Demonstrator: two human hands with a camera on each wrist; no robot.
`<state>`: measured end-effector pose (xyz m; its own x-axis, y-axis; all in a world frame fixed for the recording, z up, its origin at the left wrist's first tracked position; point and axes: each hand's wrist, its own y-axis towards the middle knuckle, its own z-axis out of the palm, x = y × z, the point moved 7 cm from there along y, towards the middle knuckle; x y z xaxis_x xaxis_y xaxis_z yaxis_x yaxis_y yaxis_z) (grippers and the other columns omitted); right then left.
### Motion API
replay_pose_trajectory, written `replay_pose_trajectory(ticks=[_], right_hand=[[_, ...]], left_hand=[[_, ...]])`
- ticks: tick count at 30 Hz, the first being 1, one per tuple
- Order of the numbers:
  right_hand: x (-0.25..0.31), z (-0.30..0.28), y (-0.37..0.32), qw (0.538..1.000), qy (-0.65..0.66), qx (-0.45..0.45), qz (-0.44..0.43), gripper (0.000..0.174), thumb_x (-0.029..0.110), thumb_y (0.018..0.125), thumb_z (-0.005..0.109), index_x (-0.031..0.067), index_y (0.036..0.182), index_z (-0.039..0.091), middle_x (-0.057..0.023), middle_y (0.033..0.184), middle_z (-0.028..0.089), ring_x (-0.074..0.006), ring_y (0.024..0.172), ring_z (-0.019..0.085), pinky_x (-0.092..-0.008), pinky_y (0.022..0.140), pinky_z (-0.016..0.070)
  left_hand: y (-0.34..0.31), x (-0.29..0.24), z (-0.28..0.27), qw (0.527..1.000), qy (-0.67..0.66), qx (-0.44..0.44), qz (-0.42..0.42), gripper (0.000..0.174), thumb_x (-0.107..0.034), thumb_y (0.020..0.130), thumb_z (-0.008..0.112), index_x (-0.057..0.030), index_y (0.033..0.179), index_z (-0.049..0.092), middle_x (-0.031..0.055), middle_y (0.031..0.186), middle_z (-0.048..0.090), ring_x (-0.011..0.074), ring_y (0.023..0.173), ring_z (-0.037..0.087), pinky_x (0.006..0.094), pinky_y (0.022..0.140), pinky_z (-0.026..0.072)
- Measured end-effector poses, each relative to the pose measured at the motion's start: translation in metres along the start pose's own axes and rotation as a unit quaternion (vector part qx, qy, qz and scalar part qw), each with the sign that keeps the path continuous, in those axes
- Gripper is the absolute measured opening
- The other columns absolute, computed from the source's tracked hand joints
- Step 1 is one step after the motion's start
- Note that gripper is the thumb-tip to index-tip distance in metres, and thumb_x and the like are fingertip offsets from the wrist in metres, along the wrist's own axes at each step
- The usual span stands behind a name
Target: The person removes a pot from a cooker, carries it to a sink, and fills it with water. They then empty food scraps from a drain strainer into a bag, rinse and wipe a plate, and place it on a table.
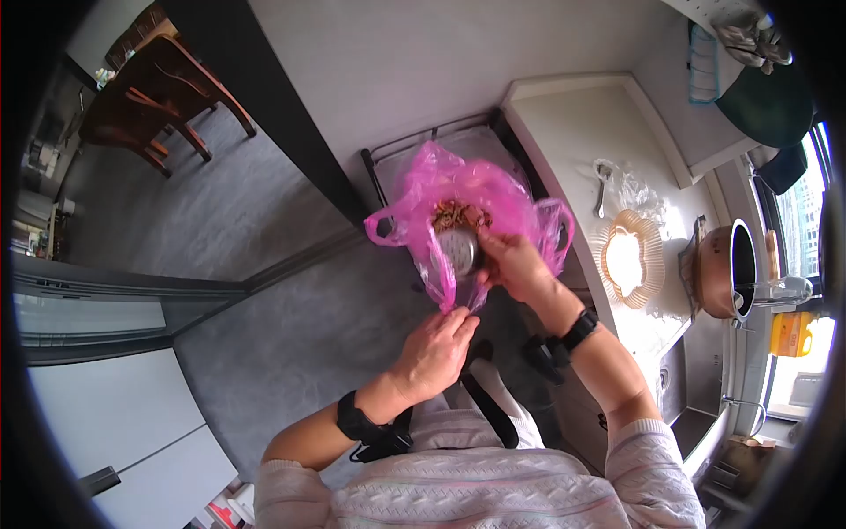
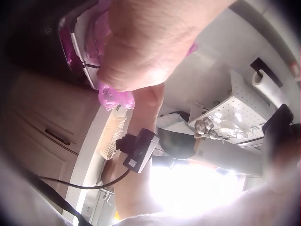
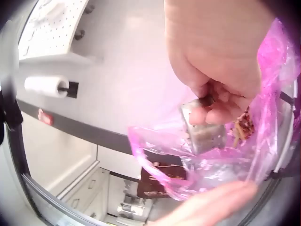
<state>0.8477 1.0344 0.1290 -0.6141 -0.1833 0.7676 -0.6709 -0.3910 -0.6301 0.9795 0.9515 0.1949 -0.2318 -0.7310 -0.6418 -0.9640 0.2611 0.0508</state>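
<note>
A round, silvery metal vessel with a dotted face [image 1: 458, 253] lies just left of the right hand's [image 1: 522, 271] fingers, which pinch its edge inside a translucent pink plastic bag [image 1: 480, 181]; reddish-brown scraps [image 1: 452, 214] lie just beyond them. The left hand [image 1: 434, 354], back upward, pinches the bag's near edge, both forearms reaching forward.

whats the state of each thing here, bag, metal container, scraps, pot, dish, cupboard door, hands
pink bag: open, rumpled
metal container: held at the bag's mouth; can't tell if empty
food scraps: loose, in the bag
left hand: pinching the bag's edge
right hand: gripping the container
pot: uncovered
ribbed dish: on the counter, middle washed out by glare
cupboard door: shut
</note>
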Motion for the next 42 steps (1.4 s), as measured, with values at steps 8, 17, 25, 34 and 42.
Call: replay_pose_trajectory(ticks=[8,17,25,34,42], right_hand=[[0.018,0.003,-0.009,0.988,0.128,0.063,-0.058,0.026,0.026,0.093,0.046,0.0019,0.093,0.056,-0.0043,0.069,0.058,-0.0133,0.047,0.056,-0.0250,0.042,0.0473],[0.013,-0.001,-0.012,0.992,0.102,0.057,-0.040,0.026,0.026,0.093,0.047,0.0019,0.092,0.056,-0.0057,0.066,0.058,-0.0145,0.046,0.056,-0.0263,0.042,0.0474],[0.010,-0.002,-0.013,0.992,0.086,0.077,-0.056,0.031,0.031,0.092,0.049,0.0013,0.093,0.058,-0.0043,0.065,0.057,-0.0131,0.045,0.054,-0.0261,0.043,0.0467],[0.003,-0.007,-0.018,0.993,0.107,0.041,-0.020,0.027,0.028,0.093,0.048,0.0025,0.092,0.058,-0.0043,0.067,0.059,-0.0121,0.043,0.053,-0.0239,0.040,0.0442],[0.003,-0.007,-0.020,0.987,0.148,0.049,-0.043,0.028,0.030,0.092,0.048,0.0030,0.093,0.057,-0.0036,0.066,0.057,-0.0131,0.047,0.054,-0.0261,0.044,0.0451]], left_hand=[[-0.005,-0.002,-0.010,0.999,-0.031,-0.019,0.015,0.033,-0.003,0.074,0.059,0.0016,0.106,0.055,0.0149,0.111,0.050,0.0311,0.096,0.054,0.0376,0.083,0.0454],[-0.002,-0.005,-0.020,0.998,-0.031,-0.037,0.035,0.031,-0.005,0.074,0.059,0.0016,0.104,0.055,0.0147,0.110,0.051,0.0309,0.094,0.055,0.0370,0.081,0.0466],[0.000,-0.001,-0.022,0.999,-0.019,-0.030,0.035,0.030,-0.005,0.075,0.059,0.0012,0.104,0.056,0.0143,0.109,0.052,0.0302,0.093,0.055,0.0370,0.080,0.0473],[0.014,-0.011,-0.053,0.980,-0.177,-0.091,0.001,0.020,0.002,0.075,0.059,-0.0004,0.095,0.060,0.0132,0.097,0.057,0.0265,0.083,0.060,0.0321,0.068,0.0500],[0.067,0.002,-0.069,0.990,0.056,-0.125,-0.025,0.009,-0.003,0.076,0.060,-0.0009,0.084,0.059,0.0120,0.080,0.053,0.0305,0.070,0.058,0.0372,0.060,0.0476]])
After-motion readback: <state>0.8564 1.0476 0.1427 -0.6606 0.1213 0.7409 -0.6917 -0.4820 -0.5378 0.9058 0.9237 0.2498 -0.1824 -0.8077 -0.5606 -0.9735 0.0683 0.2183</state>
